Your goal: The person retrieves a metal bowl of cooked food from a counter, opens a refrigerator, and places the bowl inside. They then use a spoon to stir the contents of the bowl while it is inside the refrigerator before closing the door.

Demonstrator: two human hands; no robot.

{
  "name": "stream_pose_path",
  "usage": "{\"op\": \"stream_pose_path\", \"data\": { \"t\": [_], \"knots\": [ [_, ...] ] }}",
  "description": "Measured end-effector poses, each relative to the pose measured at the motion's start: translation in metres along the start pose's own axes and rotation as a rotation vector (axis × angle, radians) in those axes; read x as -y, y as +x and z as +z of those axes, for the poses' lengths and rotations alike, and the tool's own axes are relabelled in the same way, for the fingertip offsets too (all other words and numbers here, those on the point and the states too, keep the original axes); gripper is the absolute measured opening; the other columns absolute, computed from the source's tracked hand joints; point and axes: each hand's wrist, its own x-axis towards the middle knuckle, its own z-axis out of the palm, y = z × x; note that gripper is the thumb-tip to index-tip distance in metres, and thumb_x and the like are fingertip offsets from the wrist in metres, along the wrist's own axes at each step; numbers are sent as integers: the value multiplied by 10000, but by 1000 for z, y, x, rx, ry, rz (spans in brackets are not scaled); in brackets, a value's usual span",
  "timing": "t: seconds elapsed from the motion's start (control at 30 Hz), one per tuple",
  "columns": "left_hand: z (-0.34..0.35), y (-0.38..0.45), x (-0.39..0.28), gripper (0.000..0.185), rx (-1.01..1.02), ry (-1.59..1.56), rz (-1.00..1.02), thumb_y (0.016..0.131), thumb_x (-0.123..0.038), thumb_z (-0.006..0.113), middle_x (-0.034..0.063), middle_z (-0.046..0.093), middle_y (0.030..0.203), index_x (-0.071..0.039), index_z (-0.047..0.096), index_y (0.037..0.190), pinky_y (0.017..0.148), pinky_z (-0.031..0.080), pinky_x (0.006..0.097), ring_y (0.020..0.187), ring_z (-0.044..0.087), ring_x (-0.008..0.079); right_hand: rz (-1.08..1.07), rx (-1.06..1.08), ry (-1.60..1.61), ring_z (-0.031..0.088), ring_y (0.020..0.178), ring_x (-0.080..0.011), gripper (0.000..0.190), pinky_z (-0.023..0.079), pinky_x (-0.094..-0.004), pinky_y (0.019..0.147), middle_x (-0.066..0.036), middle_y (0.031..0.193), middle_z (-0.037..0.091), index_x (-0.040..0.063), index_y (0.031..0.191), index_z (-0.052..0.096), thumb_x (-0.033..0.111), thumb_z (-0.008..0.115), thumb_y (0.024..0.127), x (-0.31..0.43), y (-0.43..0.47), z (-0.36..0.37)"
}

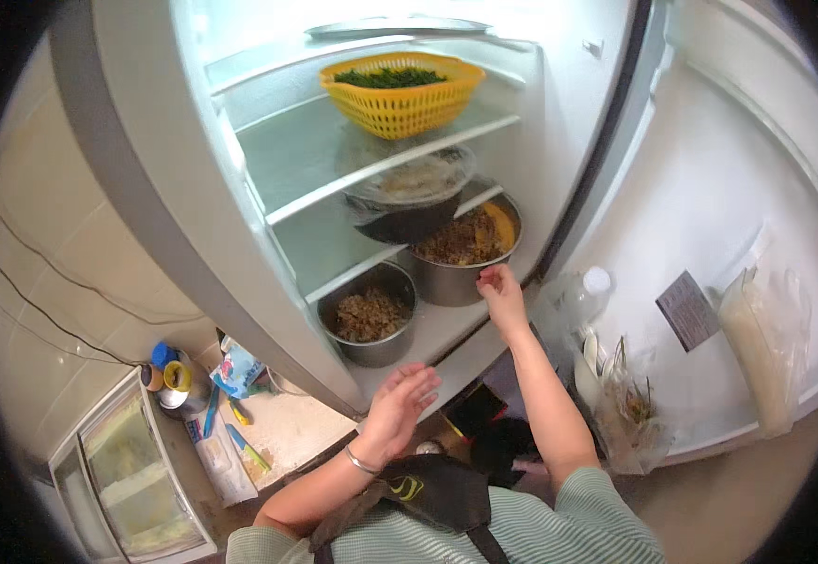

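Note:
An open refrigerator stands before me. My right hand (502, 295), fingers curled, is at the front wall of a large metal pot (446, 282) on the fridge floor; whether it grips or touches the pot is unclear. Dark crumbly food (467, 240) and a yellow piece (499, 224) show inside that pot. To its left stands a smaller metal pot (374, 351) holding brown crumbly food (370, 315). My left hand (403, 403), with a bangle at the wrist, hangs in front of the smaller pot, fingers apart and holding nothing.
A yellow plastic basket (409, 109) of greens sits on a glass shelf (289, 158). Below is a plastic-covered dark bowl (409, 218). The fridge door (719, 211) swings out right, holding bottles and bags. Utility knives (247, 445) lie on a countertop (303, 426) at left.

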Motion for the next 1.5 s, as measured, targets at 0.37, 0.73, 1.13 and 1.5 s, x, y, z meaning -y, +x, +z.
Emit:
{"op": "stream_pose_path", "data": {
  "t": [0.37,0.73,1.13,1.5],
  "knots": [
    [-29,-35,-10,179,115,-2,-96,861,-164,545,63,559,1025,-69,521,1011,888,402,341,994,531,198,-417,76,41,546,629,-96,114,456,-237,568,-44,794,579,2,904,550,90,548,831,171,25,-8],
    [23,-47,-43,228,341,250,166,869,-137,532,58,524,1068,-38,478,1066,873,419,326,985,535,194,-1169,-230,-422,568,606,-140,192,472,-267,609,-62,842,601,99,953,650,164,645,772,277,146,1],
    [60,54,-72,345,-84,-349,526,858,-71,515,92,451,1092,29,388,1163,870,440,329,1049,495,270,-1188,-398,-19,613,762,-139,177,483,-261,681,-83,849,622,8,962,597,94,602,806,278,95,-67],
    [25,96,-80,231,-3,-301,633,846,-44,455,136,404,1124,65,381,1035,908,440,347,1040,504,270,-775,-533,-13,523,792,-176,108,434,-286,703,-106,822,546,13,750,555,-52,576,666,146,-121,-124]
  ]
}}
